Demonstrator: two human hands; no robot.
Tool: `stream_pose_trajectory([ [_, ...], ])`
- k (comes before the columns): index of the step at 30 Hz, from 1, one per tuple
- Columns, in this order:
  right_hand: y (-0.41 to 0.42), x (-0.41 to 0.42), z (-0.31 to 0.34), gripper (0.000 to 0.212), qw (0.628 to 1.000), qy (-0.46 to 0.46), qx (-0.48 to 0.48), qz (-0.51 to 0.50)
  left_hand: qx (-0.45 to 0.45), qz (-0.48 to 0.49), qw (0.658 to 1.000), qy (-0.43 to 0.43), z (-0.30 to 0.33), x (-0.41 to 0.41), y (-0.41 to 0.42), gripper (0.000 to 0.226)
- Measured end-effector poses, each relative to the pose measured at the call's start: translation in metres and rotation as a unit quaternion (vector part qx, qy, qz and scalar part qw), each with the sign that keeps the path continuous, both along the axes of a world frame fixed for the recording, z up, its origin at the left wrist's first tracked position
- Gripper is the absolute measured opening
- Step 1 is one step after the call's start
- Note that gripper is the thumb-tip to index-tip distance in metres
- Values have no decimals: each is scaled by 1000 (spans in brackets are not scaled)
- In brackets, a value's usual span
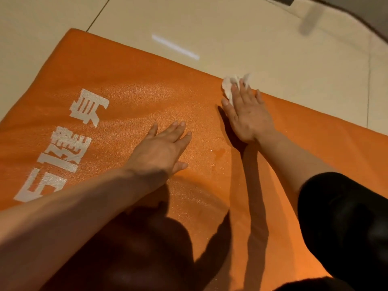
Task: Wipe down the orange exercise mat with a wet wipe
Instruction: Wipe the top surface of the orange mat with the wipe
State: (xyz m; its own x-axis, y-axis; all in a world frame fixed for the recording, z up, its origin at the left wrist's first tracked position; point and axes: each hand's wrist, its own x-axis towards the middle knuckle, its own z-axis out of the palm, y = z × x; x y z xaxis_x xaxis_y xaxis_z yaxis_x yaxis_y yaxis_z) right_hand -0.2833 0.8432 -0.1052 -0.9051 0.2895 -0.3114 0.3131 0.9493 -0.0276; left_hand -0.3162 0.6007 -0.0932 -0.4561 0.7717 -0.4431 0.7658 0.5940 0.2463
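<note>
A right hand (246, 114) presses a wet wipe (231, 86) under straight fingers (241, 87) at the orange mat's (126, 97) far edge; left hand (161, 148) rests flat, fingers relaxed.

Both forearms are bare; black clothing (344, 223) covers the person's right side.

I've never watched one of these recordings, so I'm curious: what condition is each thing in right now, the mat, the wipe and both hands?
orange mat: lying flat on the tiled floor, surface glistening damp, a small wet patch near the middle.
wet wipe: crumpled, pressed onto the mat near its far edge.
right hand: fingers straight, pressing the wipe down.
left hand: flat, open, resting on the mat, holding nothing.
</note>
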Motion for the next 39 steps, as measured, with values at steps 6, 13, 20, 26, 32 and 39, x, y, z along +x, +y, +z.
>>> stream_pose_trajectory([
  [6, 7, 33, 0, 71, 994, 13, 42, -100, -34, -12, 999, 15, -1, -1, 4, 78],
  [13, -71, -16, -10, 70, 982, 119, -141, -51, -54, -30, 997, 41, -1, 0, 6, 73],
  [20, -45, 24, -4, 72, 997, 81, -9, 15, -3, -25, 999, 34, 3, 1, -4, 72],
  [26, -46, 53, -10, 68, 982, 74, -12, -172, -1, -19, 998, 63, -2, 6, 0, 73],
  [32, -103, 37, 2, 63, 986, 69, -142, 53, 39, -47, 995, 83, 12, 3, -17, 66],
  [39, -71, 95, -1, 65, 976, 44, -32, -209, -7, -69, 995, 68, 26, 12, -47, 68],
])
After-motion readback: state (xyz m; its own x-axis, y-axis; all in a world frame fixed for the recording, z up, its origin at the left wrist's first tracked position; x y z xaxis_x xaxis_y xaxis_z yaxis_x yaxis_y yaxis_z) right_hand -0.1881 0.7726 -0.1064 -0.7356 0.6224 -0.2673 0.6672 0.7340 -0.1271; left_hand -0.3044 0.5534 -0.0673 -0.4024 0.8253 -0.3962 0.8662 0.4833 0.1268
